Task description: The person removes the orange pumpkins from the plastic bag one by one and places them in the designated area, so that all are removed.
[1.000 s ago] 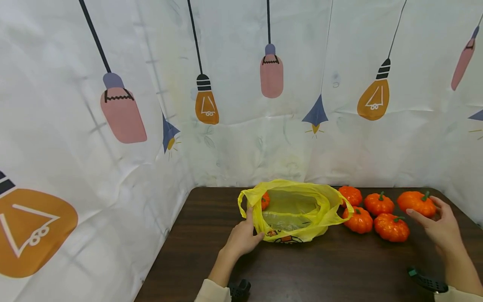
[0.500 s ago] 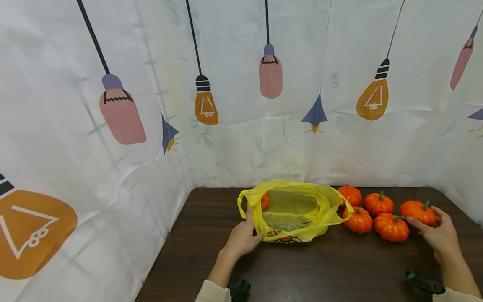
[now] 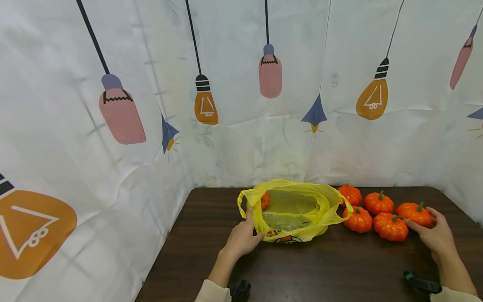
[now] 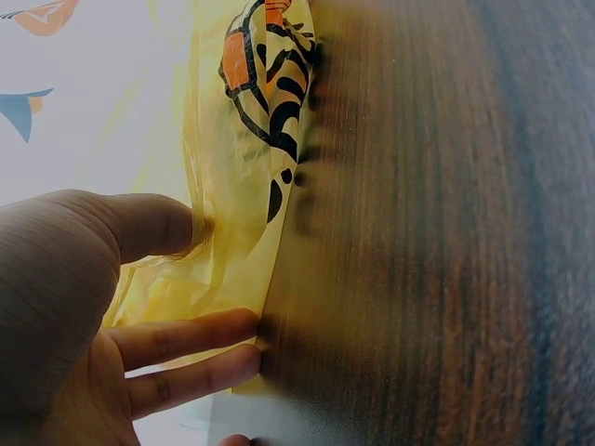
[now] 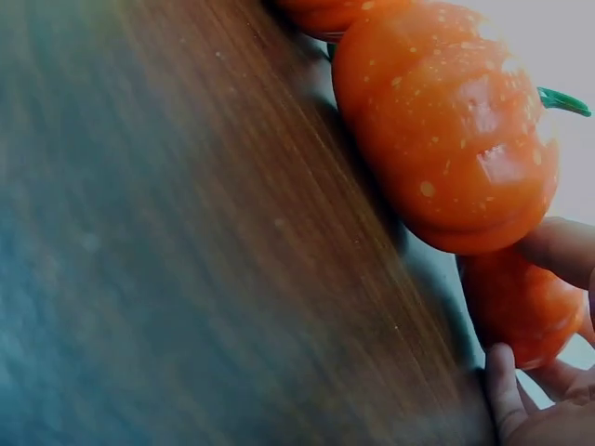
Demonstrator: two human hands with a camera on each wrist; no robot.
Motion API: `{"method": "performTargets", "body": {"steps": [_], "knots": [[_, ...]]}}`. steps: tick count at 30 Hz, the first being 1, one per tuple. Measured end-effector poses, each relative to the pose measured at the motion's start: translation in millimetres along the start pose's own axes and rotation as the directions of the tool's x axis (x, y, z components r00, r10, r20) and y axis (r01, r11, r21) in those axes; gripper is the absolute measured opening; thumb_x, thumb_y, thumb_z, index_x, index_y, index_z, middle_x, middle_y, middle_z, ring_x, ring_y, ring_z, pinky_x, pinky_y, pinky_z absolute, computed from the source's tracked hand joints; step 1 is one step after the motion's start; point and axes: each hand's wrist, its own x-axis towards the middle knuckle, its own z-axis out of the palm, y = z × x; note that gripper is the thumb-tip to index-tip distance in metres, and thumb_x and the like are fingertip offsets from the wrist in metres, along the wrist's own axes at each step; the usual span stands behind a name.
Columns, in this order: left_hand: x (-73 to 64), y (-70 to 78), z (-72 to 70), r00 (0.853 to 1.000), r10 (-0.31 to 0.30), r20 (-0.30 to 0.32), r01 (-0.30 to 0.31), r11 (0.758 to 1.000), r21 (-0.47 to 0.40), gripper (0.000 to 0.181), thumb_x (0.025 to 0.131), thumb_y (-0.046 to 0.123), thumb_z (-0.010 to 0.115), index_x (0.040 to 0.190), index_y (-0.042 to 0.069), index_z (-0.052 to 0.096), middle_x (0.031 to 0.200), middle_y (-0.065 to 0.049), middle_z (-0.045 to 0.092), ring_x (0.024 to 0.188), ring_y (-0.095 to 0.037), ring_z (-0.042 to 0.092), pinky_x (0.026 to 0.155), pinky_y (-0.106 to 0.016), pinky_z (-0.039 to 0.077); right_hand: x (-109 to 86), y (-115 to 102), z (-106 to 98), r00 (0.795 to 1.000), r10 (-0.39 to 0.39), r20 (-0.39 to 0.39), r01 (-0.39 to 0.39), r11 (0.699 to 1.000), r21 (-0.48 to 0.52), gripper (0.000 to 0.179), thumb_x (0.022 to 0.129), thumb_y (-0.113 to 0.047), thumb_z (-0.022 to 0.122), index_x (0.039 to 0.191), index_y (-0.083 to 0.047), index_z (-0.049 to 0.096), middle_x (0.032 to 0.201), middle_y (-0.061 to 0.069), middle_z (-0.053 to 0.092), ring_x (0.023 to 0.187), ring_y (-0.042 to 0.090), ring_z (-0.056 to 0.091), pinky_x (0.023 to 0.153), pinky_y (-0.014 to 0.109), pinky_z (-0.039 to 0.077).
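A yellow plastic bag (image 3: 290, 235) stands with its mouth spread wide on the dark table, and an orange toy pumpkin (image 3: 265, 201) shows inside at its left. My left hand (image 3: 241, 237) holds the bag's left side, thumb and fingers on the thin plastic in the left wrist view. At the right end of a group of shiny orange toy pumpkins, my right hand (image 3: 437, 233) grips the rightmost pumpkin (image 3: 414, 213), which has a green stem. The thumb passes close to the front pumpkin (image 3: 390, 227); in the right wrist view this pumpkin (image 5: 446, 130) partly hides the gripped one (image 5: 521, 307).
More pumpkins sit between the bag and my right hand: a back-left one (image 3: 351, 195), a back-middle one (image 3: 379, 204) and a front-left one (image 3: 357, 220). White cloth (image 3: 241, 155) printed with lamps hangs behind and left of the table (image 3: 320, 268).
My right hand and the rightmost pumpkin have come down a little and shifted left, close to the other pumpkins. The left hand and the bag have stayed in place.
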Motion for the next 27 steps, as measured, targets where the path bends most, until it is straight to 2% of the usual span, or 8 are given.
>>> {"method": "performTargets", "body": {"steps": [8,21,22,24,26,27], "knots": [[0.3,-0.3,0.3,1.000,-0.010,0.012,0.010,1.000,-0.006,0.101,0.096,0.034,0.070,0.166,0.008,0.002,0.058,0.003,0.047,0.046,-0.014,0.042,0.046,-0.031,0.034,-1.2,2.0,2.2,0.999,-0.032,0.015,0.032,0.999,-0.029,0.097,0.101,-0.038,0.060,0.162,0.002,-0.005,0.165,0.035,-0.007,0.151,0.058,0.003,0.121,0.068,0.008],[0.4,-0.9,0.4,1.000,-0.007,0.009,0.007,1.000,-0.003,0.101,0.095,0.033,0.071,0.165,0.008,0.002,0.058,0.003,0.047,0.046,-0.014,0.043,0.046,-0.031,0.035,-1.1,1.4,0.6,0.996,-0.075,0.046,0.076,0.997,-0.020,0.099,0.103,-0.038,0.059,0.161,0.002,-0.011,0.165,0.036,-0.008,0.151,0.055,0.003,0.125,0.059,0.004],[0.3,-0.7,0.3,1.000,-0.008,0.010,0.008,1.000,-0.005,0.101,0.095,0.033,0.071,0.165,0.008,0.002,0.058,0.003,0.047,0.046,-0.014,0.043,0.046,-0.031,0.035,-0.8,1.3,0.0,0.997,-0.069,0.044,0.070,0.997,-0.014,0.099,0.102,-0.039,0.059,0.161,0.001,-0.010,0.165,0.036,-0.008,0.151,0.054,0.003,0.126,0.057,0.005],[0.1,-0.4,0.1,1.000,-0.010,0.011,0.010,1.000,-0.008,0.101,0.095,0.033,0.071,0.165,0.008,0.003,0.058,0.003,0.046,0.046,-0.014,0.042,0.046,-0.031,0.034,-0.1,1.4,-1.3,0.998,-0.056,0.029,0.056,0.998,-0.009,0.098,0.102,-0.040,0.060,0.163,-0.002,-0.007,0.166,0.035,-0.006,0.150,0.051,0.009,0.124,0.039,0.026],[0.3,-0.2,0.2,1.000,-0.012,0.011,0.012,1.000,-0.009,0.100,0.095,0.033,0.071,0.165,0.008,0.004,0.058,0.003,0.046,0.045,-0.014,0.042,0.046,-0.031,0.034,0.0,0.6,-2.8,0.999,-0.037,-0.001,0.037,0.999,-0.009,0.097,0.101,-0.040,0.061,0.164,-0.004,-0.003,0.166,0.035,-0.003,0.143,0.049,0.019,0.103,0.019,0.041],[0.2,0.0,0.1,1.000,-0.012,0.012,0.012,1.000,-0.008,0.100,0.095,0.033,0.071,0.165,0.008,0.004,0.057,0.003,0.046,0.045,-0.014,0.042,0.046,-0.030,0.034,-0.3,-0.6,-3.7,0.999,-0.027,-0.018,0.027,1.000,-0.008,0.096,0.101,-0.039,0.062,0.165,-0.005,-0.001,0.166,0.035,-0.001,0.137,0.049,0.024,0.089,0.012,0.042]]}}
